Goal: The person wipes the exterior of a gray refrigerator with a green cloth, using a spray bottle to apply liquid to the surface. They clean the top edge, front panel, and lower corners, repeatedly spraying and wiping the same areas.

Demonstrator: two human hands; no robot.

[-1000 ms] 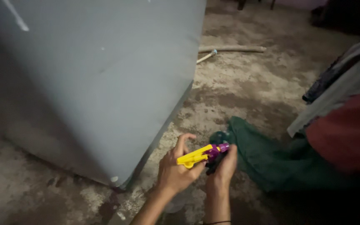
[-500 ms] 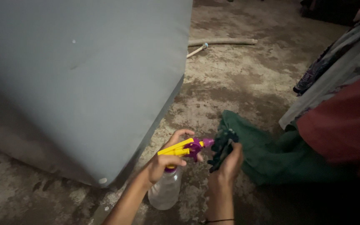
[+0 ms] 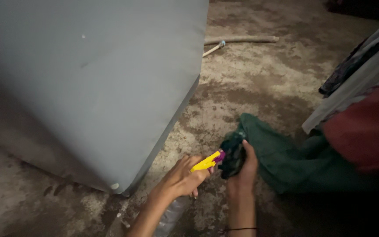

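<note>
My left hand [image 3: 180, 180] grips a spray bottle [image 3: 207, 163] with a yellow trigger head and a purple nozzle; its clear body shows below my wrist. The nozzle points right, almost touching a dark green bunched cloth [image 3: 232, 153] that my right hand [image 3: 243, 170] holds up in front of it. Both hands are low over the rough concrete floor, just right of the bottom corner of a large grey appliance [image 3: 93, 87].
A green garment [image 3: 286, 158] lies on the floor to the right, with red fabric [image 3: 369, 127] and grey fabric [image 3: 356, 79] beyond it. A pale pipe [image 3: 242, 39] and a thin stick lie on the floor further back.
The bottle has tilted lower, so its clear body is mostly hidden by my left arm. The nozzle and the cloth have come closer together. The view shifted slightly.
</note>
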